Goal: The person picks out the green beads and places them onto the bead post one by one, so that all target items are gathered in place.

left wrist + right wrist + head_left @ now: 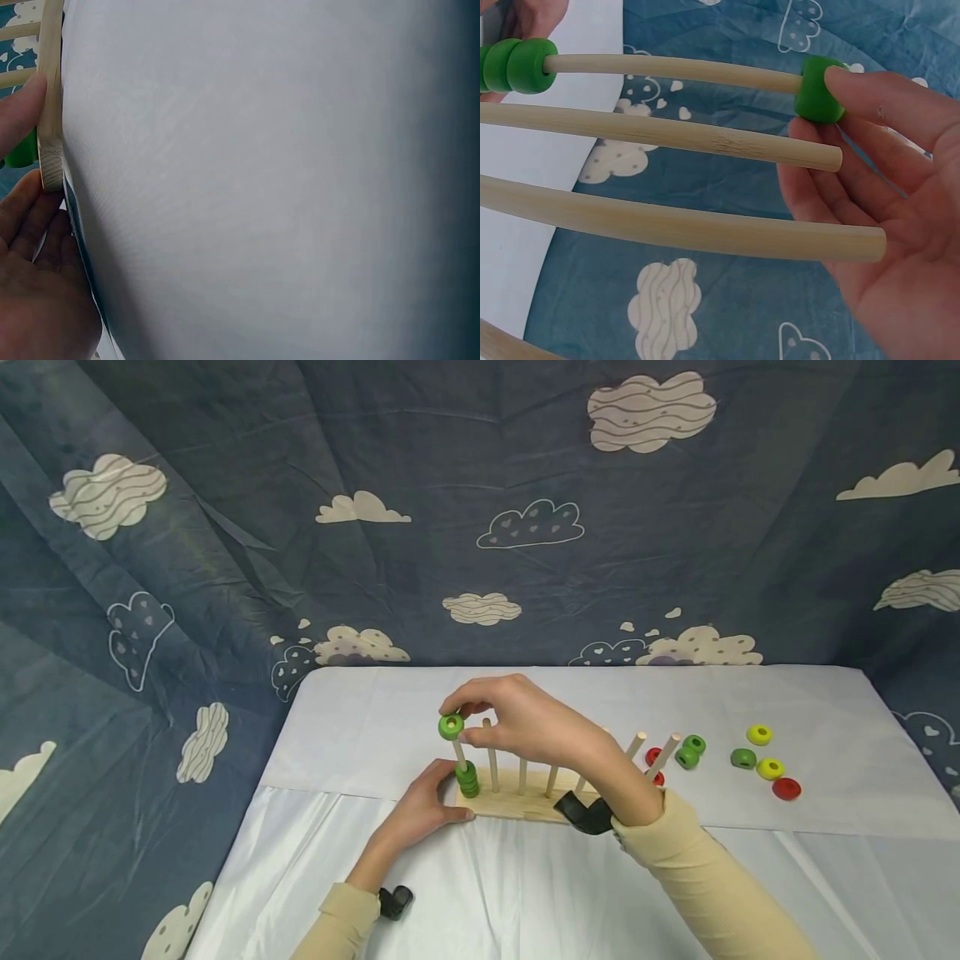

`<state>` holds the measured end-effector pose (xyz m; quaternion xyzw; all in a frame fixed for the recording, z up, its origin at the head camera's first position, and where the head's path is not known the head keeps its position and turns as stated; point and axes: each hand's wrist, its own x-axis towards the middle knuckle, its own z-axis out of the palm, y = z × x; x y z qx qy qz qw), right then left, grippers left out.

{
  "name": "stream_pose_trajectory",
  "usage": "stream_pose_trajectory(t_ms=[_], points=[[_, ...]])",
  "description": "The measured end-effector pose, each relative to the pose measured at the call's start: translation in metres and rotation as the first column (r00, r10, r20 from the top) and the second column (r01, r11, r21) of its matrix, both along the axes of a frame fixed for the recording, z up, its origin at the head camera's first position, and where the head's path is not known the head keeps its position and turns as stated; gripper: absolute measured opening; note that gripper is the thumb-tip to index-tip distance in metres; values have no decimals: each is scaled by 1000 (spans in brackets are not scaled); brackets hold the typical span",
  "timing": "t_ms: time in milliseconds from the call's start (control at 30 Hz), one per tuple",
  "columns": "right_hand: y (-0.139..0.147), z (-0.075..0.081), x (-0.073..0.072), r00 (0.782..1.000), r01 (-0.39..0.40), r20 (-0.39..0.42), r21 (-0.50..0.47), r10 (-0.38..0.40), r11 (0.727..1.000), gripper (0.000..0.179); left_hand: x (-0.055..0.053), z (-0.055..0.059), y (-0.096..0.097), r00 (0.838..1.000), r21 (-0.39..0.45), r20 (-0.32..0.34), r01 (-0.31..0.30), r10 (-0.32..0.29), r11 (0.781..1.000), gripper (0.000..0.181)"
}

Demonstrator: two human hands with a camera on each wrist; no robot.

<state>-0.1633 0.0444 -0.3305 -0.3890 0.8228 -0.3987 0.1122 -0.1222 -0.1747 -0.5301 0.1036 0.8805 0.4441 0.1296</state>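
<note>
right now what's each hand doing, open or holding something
Left hand: gripping the end of the pale wooden pegged base.
Right hand: pinching a round green bead atop a pale wooden peg.

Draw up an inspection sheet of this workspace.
Surface: white cloth, creased in front.
Job's things: wooden peg board; stacked green beads low on its leftmost peg; upper green bead at that peg's tip; loose red, green and yellow beads to the right.
Clutter: nothing seen.
Hands: left hand holds the peg board's left end; right hand pinches the upper green bead.
Cables: nothing seen.
Surroundings: cloud-print fabric behind and to the left.
</note>
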Motion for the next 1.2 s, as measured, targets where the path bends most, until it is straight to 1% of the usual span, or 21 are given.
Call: stream_pose_trajectory(t_ms=[400, 600, 767, 900, 1067, 1200], points=[[-4, -2, -1, 1000, 18, -20, 60, -17, 998, 26, -1, -1, -1, 1000, -2, 0, 0, 0, 1000, 67], [-1, 0, 1, 999, 32, -20, 64, -31, 997, 31, -1, -2, 0, 1000, 3, -7, 0, 0, 1000, 67], [6, 3, 5, 998, 48, -39, 13, -47, 999, 33, 0, -1, 0, 1000, 10, -2, -7, 7, 1000, 67], [13, 8, 12, 996, 53, -76, -42, -56, 998, 33, 0, 0, 1, 1000, 17, 0, -8, 8, 1000, 67], [20, 11, 25, 985, 50, -161, -111, -67, 993, 32, 1, 0, 0, 1000, 21, 6, -7, 7, 1000, 68], [26, 9, 38, 972, 40, -223, -164, -77, 986, 32, 1, -2, 0, 1000, 17, 7, -6, 6, 1000, 69]])
